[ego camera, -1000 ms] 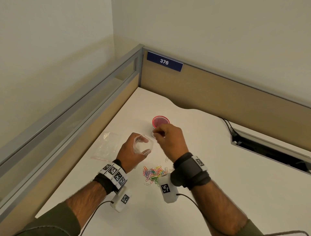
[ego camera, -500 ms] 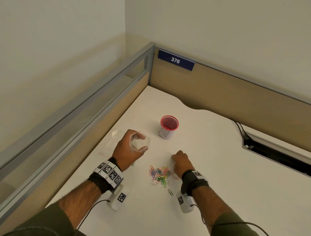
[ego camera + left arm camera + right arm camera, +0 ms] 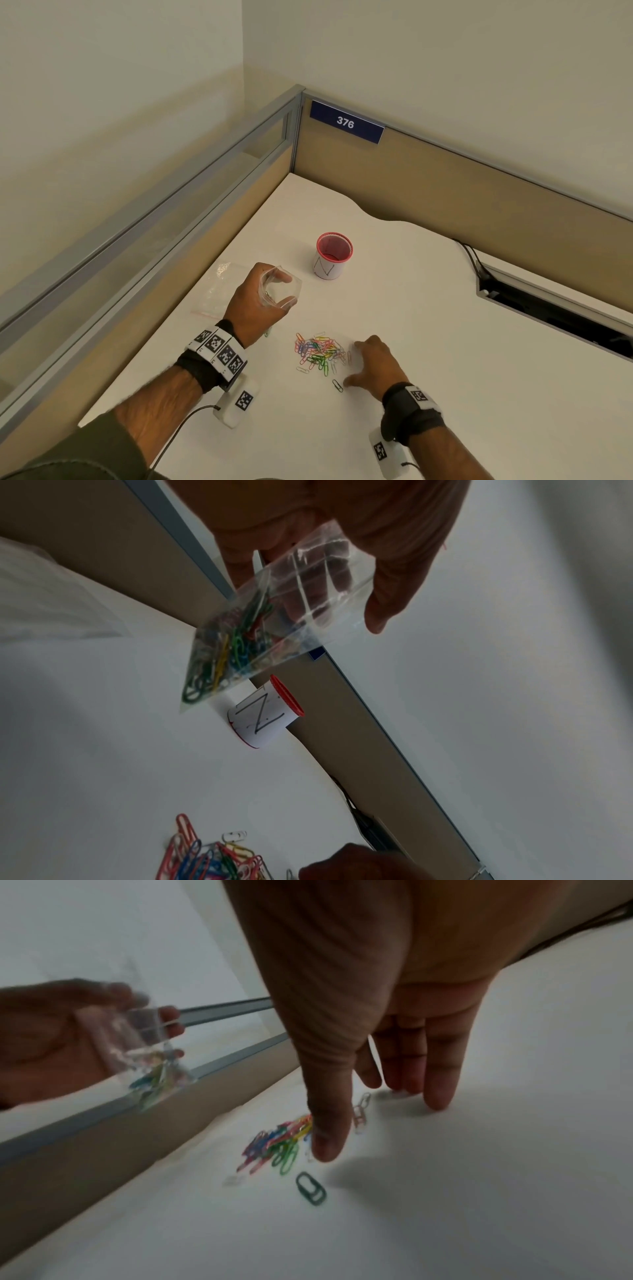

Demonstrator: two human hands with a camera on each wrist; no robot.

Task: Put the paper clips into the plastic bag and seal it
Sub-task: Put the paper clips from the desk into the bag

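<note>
My left hand holds a small clear plastic bag up off the desk, mouth spread open; several coloured paper clips lie in its bottom corner. A loose pile of coloured paper clips sits on the white desk in front of me, and one dark clip lies apart, nearer to me. My right hand is down at the pile's right edge, fingers straight with tips on the desk and thumb beside the clips; it holds nothing.
A red mesh cup with a white paper label marked N stands behind the pile. Another clear bag lies flat at the left, near the partition. A cable slot opens in the desk at the right.
My right hand came away from the bag's mouth, dropped to the desk and now has its fingertips at the clip pile. The left hand kept holding the bag open.
</note>
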